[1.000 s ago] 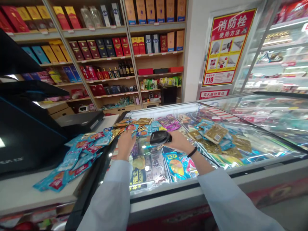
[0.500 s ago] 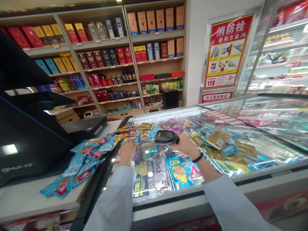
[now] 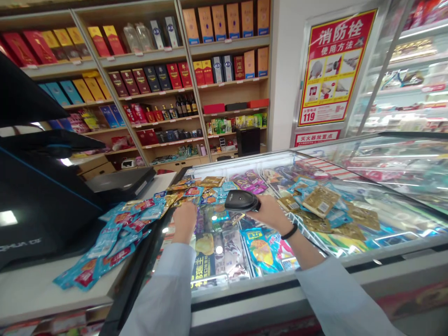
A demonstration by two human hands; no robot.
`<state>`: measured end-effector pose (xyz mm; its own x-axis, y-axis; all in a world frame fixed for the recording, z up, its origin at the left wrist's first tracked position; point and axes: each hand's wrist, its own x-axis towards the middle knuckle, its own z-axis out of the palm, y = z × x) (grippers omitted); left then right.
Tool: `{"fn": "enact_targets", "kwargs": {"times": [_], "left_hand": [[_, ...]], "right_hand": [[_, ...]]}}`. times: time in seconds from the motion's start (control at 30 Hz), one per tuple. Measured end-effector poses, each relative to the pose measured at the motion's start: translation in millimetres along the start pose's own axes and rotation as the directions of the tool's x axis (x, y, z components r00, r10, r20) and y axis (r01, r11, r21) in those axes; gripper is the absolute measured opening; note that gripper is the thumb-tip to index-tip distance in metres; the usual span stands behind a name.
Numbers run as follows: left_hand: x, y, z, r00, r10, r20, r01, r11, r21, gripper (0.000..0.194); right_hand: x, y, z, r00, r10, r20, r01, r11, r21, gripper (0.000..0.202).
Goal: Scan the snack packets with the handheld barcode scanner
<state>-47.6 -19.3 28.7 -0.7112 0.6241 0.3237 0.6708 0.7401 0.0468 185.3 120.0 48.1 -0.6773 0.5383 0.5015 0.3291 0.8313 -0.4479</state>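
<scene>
My right hand (image 3: 271, 211) is wrapped round a black barcode scanner (image 3: 241, 200), held above the glass top of a freezer (image 3: 224, 291). My left hand (image 3: 185, 219) is closed at the freezer's left side, by small snack packets (image 3: 193, 192); what its fingers hold, if anything, is hidden. Blue and red packets (image 3: 119, 233) lie in a pile on the white counter to the left. Gold and blue packets (image 3: 317, 200) form another pile on the glass, right of my right hand.
A black checkout machine (image 3: 38, 200) stands at the left on the white counter (image 3: 66, 298). Shelves with boxes and bottles (image 3: 150, 121) line the back wall. A red sign (image 3: 338, 70) hangs at the right, beside lit shelves (image 3: 416, 88).
The view has shifted slightly. My left hand's fingers have curled in more among the packets. The scanner stays in my right hand in nearly the same place.
</scene>
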Motion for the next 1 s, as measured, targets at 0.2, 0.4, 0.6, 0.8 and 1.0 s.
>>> {"fn": "enact_targets", "kwargs": {"times": [0.2, 0.4, 0.6, 0.8, 1.0], "left_hand": [[3, 20, -7.8, 0.999, -0.022, 0.036, 0.042, 0.565, -0.824, 0.025], [-4, 43, 0.5, 0.980, 0.091, 0.176, 0.191, -0.187, -0.964, 0.025], [-4, 38, -0.6, 0.970, 0.028, 0.241, 0.238, -0.296, -0.925, 0.024], [-9, 46, -7.0, 0.923, 0.088, 0.374, 0.381, -0.322, -0.867, 0.017], [-10, 46, -7.7, 0.917, 0.048, 0.396, 0.389, -0.324, -0.862, 0.021]], "right_hand": [[0, 4, 1, 0.999, 0.020, -0.030, -0.021, 1.000, -0.013, 0.023], [1, 7, 0, 0.995, 0.051, -0.081, -0.055, 0.997, -0.056, 0.029], [1, 7, -2, 0.988, 0.060, -0.142, -0.069, 0.996, -0.060, 0.036], [0, 6, -6, 0.984, 0.055, -0.170, -0.065, 0.996, -0.056, 0.029], [0, 7, -8, 0.978, 0.045, -0.202, -0.055, 0.998, -0.042, 0.027]]}}
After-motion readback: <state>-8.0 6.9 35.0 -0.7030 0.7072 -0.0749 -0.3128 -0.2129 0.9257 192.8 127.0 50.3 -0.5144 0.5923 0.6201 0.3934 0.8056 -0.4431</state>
